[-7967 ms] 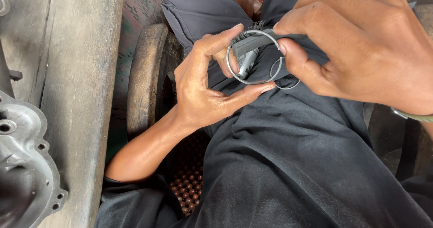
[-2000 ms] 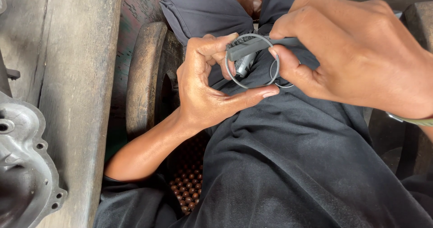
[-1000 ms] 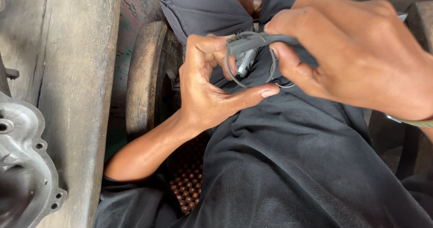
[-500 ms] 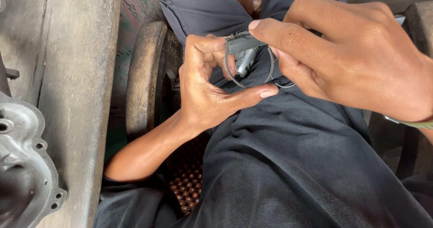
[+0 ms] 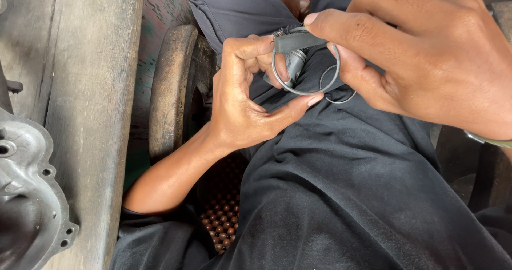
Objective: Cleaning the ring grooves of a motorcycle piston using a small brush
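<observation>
Left hand (image 5: pixel 242 104): thumb and index curled into a pinch on a thin grey ring (image 5: pixel 305 62), thumb tip under its lower arc, index touching the upper left. Right hand (image 5: pixel 426 56): index finger laid over the top, thumb beneath, pinching a small grey connector plug (image 5: pixel 293 48) that sits inside the ring. A second, thinner wire loop (image 5: pixel 337 91) peeks out just behind, by the right thumb. All held close over the person's lap, against a dark shirt (image 5: pixel 362 195). Left of the forearm: round wooden stool edge (image 5: pixel 170 88), beaded seat mat (image 5: pixel 221 211) below. Further left: worn wooden counter (image 5: pixel 90 88), with a cast aluminium engine cover (image 5: pixel 26 195) at its lower edge.
</observation>
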